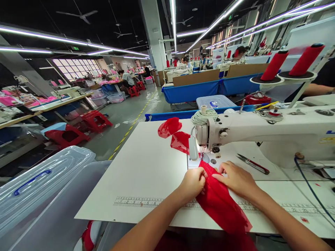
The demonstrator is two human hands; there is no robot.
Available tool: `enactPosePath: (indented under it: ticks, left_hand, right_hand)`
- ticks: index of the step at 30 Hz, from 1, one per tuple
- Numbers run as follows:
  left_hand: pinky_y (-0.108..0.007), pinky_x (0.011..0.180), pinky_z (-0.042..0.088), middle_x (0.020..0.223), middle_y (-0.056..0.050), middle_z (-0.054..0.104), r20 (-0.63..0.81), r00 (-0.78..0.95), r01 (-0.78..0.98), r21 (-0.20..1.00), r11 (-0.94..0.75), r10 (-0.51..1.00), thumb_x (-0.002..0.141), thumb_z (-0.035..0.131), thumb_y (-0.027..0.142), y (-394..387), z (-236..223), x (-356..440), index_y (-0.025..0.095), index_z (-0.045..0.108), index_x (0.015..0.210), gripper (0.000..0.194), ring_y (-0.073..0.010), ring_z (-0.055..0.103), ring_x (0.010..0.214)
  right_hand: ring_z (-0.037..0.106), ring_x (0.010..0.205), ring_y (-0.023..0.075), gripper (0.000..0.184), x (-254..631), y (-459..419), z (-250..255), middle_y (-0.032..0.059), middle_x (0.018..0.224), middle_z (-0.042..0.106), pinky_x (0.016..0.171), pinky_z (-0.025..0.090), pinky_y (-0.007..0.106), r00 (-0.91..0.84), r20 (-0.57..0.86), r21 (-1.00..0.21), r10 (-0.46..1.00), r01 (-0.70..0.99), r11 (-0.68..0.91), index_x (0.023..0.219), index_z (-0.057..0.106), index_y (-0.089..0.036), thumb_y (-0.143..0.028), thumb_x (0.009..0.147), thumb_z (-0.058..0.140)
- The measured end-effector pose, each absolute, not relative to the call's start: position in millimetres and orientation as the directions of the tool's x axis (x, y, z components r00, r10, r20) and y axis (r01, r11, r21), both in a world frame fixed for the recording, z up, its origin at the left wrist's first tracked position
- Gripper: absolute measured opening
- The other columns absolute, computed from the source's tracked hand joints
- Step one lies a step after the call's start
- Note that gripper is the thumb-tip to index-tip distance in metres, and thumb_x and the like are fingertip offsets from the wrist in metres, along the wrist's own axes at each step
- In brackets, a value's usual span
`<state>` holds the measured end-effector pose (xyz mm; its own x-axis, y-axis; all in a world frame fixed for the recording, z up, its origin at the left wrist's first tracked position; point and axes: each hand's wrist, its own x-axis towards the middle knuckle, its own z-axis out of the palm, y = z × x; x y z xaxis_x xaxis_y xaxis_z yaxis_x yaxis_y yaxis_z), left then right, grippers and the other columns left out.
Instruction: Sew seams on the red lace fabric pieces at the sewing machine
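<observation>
A strip of red fabric [220,198] runs from under the needle area of the white sewing machine [243,123] down over the table's front edge. My left hand [193,182] is closed on the fabric's left edge, just in front of the presser foot. On the other side, my right hand [235,177] pinches the fabric between thumb and fingers. Behind the needle, sheer red pieces [180,141] lie on the white table [149,160]. Thread snips [252,164] rest on the machine bed, right of the needle.
Two red thread cones [274,66] stand on a holder at the upper right. A lidded clear plastic bin [52,174] stands against the table's left side. Printed ruler marks [136,201] run along the front edge. Red stools [95,120] line the aisle, and people sit working farther back.
</observation>
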<state>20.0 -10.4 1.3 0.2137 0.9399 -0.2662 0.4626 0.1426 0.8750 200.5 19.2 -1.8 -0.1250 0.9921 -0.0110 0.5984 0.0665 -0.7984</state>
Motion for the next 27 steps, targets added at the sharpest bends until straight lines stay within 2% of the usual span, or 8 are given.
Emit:
enactPosePath:
  ticks: [4,8,10,13,18,22,24,27]
  left_hand:
    - [-0.022,0.044,0.046,0.049,0.007,0.048,-0.26,0.226,0.482,0.868,0.125,0.939,0.075,0.038,0.002,-10.9,2.1,19.9,0.021,0.044,0.067,0.022,-0.0127,0.054,0.043]
    - [-0.021,0.043,0.045,0.049,0.007,0.048,-0.265,0.226,0.511,0.851,0.118,0.937,0.075,0.038,0.001,-10.4,3.5,20.5,0.022,0.041,0.065,0.023,-0.0125,0.054,0.042]
    - [-0.021,0.042,0.044,0.049,0.007,0.047,-0.26,0.224,0.529,0.842,0.107,0.939,0.075,0.038,0.001,-10.1,4.5,20.8,0.022,0.04,0.066,0.023,-0.0125,0.053,0.041]
    - [-0.02,0.041,0.042,0.05,0.007,0.046,-0.246,0.224,0.557,0.827,0.083,0.943,0.074,0.04,0.002,-9.8,5.2,21.0,0.022,0.04,0.065,0.022,-0.0118,0.052,0.04]
    - [-0.019,0.042,0.042,0.051,0.007,0.047,-0.23,0.227,0.58,0.813,0.058,0.946,0.075,0.041,0.005,-10.1,3.0,20.4,0.022,0.042,0.067,0.019,-0.0105,0.051,0.04]
    - [-0.021,0.046,0.044,0.05,0.007,0.047,-0.201,0.232,0.586,0.81,0.028,0.952,0.075,0.041,0.005,-9.8,-0.6,20.0,0.021,0.046,0.07,0.017,-0.0106,0.05,0.041]
    - [-0.022,0.049,0.045,0.051,0.006,0.048,-0.174,0.238,0.583,0.812,0.003,0.955,0.075,0.042,0.006,-9.7,-2.4,19.8,0.021,0.048,0.07,0.017,-0.0108,0.05,0.042]
    - [-0.022,0.049,0.046,0.055,0.005,0.051,-0.145,0.262,0.566,0.824,-0.03,0.954,0.076,0.04,0.006,-11.1,-4.5,19.2,0.02,0.05,0.071,0.018,-0.0117,0.053,0.046]
  right_hand:
    - [0.042,0.058,0.0147,0.026,184.9,5.7,-6.6,-0.0024,0.061,0.048,0.054,0.031,0.027,-0.191,-0.039,-0.861,0.981,0.505,0.064,0.059,0.044,-0.023,-0.043,0.067,0.058]
    - [0.042,0.048,0.0125,0.029,178.2,12.3,-10.6,-0.0068,0.052,0.045,0.046,0.031,0.025,-0.224,-0.136,-0.932,0.965,0.359,-0.048,0.068,0.04,-0.024,-0.049,0.069,0.055]
    - [0.05,0.05,0.0142,0.03,179.1,18.3,-10.2,-0.0054,0.055,0.052,0.047,0.036,0.025,-0.237,-0.153,-0.952,0.96,0.295,-0.079,0.075,0.044,-0.023,-0.049,0.068,0.058]
    - [0.059,0.062,0.018,0.033,181.0,24.2,-7.9,0.001,0.068,0.063,0.058,0.046,0.03,-0.22,-0.106,-0.97,0.97,0.237,-0.052,0.082,0.049,-0.021,-0.049,0.067,0.059]
    - [0.058,0.071,0.0196,0.018,187.2,23.5,-8.6,0.0029,0.073,0.061,0.069,0.049,0.034,-0.159,0.048,-0.947,0.986,0.305,0.095,0.075,0.051,-0.022,-0.04,0.071,0.053]
    - [0.054,0.085,0.026,0.008,192.7,17.1,-8.8,0.008,0.082,0.058,0.083,0.045,0.044,-0.155,0.227,-0.848,0.961,0.453,0.274,0.065,0.053,-0.023,-0.027,0.071,0.051]
    - [0.054,0.089,0.0262,0.01,189.3,12.9,-8.5,0.0095,0.09,0.058,0.084,0.046,0.042,-0.242,0.303,-0.793,0.922,0.472,0.385,0.068,0.054,-0.023,-0.024,0.075,0.048]
    - [0.058,0.079,0.0198,0.02,178.5,9.4,-11.2,0.0066,0.087,0.061,0.073,0.05,0.034,-0.44,0.346,-0.696,0.829,0.473,0.541,0.074,0.054,-0.023,-0.017,0.083,0.038]
